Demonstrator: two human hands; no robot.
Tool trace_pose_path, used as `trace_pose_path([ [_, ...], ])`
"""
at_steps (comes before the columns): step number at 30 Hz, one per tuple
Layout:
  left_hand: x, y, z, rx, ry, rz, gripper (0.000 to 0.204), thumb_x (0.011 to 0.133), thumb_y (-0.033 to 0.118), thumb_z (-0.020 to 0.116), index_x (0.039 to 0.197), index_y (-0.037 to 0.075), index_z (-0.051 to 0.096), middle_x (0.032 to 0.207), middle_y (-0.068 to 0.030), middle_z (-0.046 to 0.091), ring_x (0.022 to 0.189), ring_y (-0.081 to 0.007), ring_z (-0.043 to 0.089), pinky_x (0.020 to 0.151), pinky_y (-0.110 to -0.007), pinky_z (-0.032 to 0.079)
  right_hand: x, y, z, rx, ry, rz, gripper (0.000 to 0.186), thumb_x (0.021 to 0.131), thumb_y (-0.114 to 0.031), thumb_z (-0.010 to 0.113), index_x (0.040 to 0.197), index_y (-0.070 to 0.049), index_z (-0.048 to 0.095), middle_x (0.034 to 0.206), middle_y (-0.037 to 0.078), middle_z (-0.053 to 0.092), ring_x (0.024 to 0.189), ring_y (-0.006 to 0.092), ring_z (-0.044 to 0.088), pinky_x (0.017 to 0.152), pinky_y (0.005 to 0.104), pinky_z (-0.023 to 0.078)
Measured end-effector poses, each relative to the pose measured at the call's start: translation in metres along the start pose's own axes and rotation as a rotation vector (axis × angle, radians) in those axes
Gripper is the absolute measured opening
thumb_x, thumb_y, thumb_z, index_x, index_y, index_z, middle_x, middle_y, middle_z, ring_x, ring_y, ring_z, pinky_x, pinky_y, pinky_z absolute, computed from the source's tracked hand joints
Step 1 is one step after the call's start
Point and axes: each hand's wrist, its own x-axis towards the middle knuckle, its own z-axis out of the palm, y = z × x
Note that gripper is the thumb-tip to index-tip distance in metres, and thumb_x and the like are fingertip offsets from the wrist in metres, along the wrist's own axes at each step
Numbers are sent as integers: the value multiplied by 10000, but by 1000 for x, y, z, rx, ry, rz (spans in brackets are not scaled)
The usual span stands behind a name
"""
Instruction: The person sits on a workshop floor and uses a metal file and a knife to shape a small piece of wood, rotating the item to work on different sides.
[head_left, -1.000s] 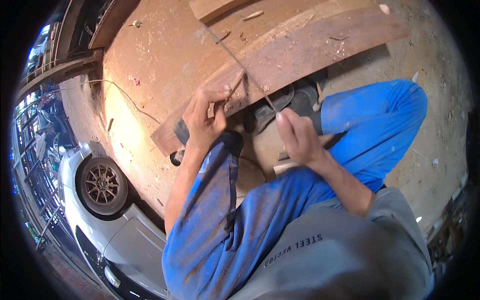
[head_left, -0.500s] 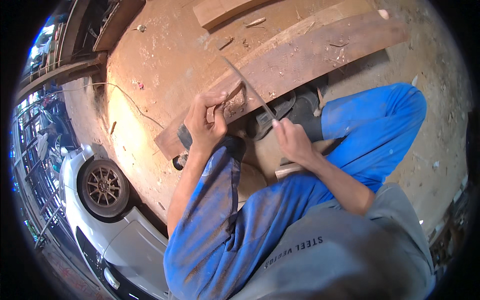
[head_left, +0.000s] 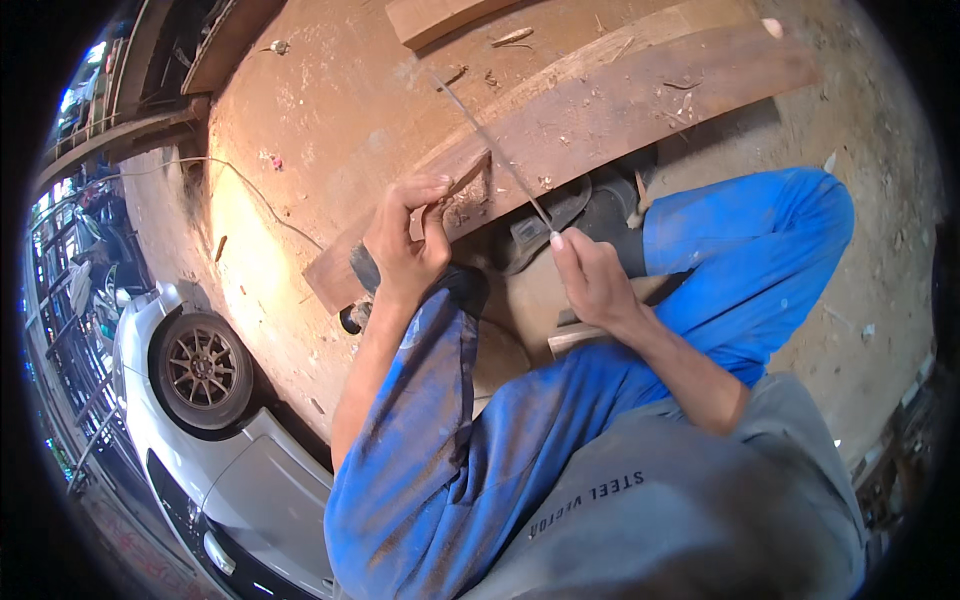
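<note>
My left hand point(head_left: 405, 245) pinches a small brown wooden piece point(head_left: 462, 190) against the near edge of a long wooden plank point(head_left: 640, 100) lying on the dirt ground. My right hand point(head_left: 592, 282) grips the near end of a thin, long metal blade point(head_left: 490, 150). The blade slants up and to the left across the plank, passing just to the right of the wooden piece. Both forearms reach forward over my knees in blue trousers point(head_left: 760, 250). My black shoes point(head_left: 590, 215) sit under the plank's edge, between the hands.
A white car with a spoked wheel point(head_left: 200, 370) stands at the lower left. A thin cable point(head_left: 250, 190) runs over the ground to the left. A shorter board point(head_left: 440, 15) lies at the top, and wood chips are scattered on the plank.
The blade has slid along its length beside the wooden piece, with my right hand shifting slightly. My left hand has kept its hold on the piece.
</note>
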Motion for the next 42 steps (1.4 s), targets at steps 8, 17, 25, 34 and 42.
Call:
trace_pose_path([
  [8, 4, 9, -2, 9, -80, 23, 276, 756, -216, 627, 940, -13, 660, 978, -156, 734, 960, -281, 743, 859, -342, 581, 9, 11, -2, -20, -59, 26, 326, 1074, -232, 513, 848, -1, 554, 676, 264, 585, 675, 498, 602, 553, 525, 414],
  [17, -1, -5, -7, -111, -38, -79, 206, 902, -149, 607, 1054, -10, 608, 1054, -152, 711, 999, -253, 726, 907, -341, 582, 20, 9, -3, 416, -249, 407, 516, 1091, -417, 505, 751, -29, 496, 575, 53, 471, 477, 158, 513, 450, 360, 387],
  [25, -27, -28, -40, -266, 88, -568, 142, 1023, 20, 626, 1147, -23, 571, 1162, -145, 680, 1047, -215, 698, 949, -346, 587, 28, -3, -29, 431, -104, 494, 412, 1031, -384, 660, 785, -62, 589, 585, -49, 475, 435, 42, 438, 383, 268, 335],
  [34, -27, -19, -32, -856, 6, -949, 197, 1015, 87, 647, 1185, -1, 601, 1104, -131, 698, 1009, -227, 720, 946, -357, 605, 43, -22, -17, 457, -89, 396, 213, 945, -230, 785, 960, -44, 683, 640, -77, 530, 490, 11, 465, 432, 226, 345],
  [42, -21, -14, -10, -734, -96, -1034, 261, 1023, 183, 666, 1210, 8, 617, 1151, -139, 719, 1068, -216, 706, 960, -354, 585, 32, -31, -6, 442, -30, 378, 204, 955, -204, 767, 991, -36, 656, 682, -21, 617, 457, 25, 490, 406, 223, 378],
])
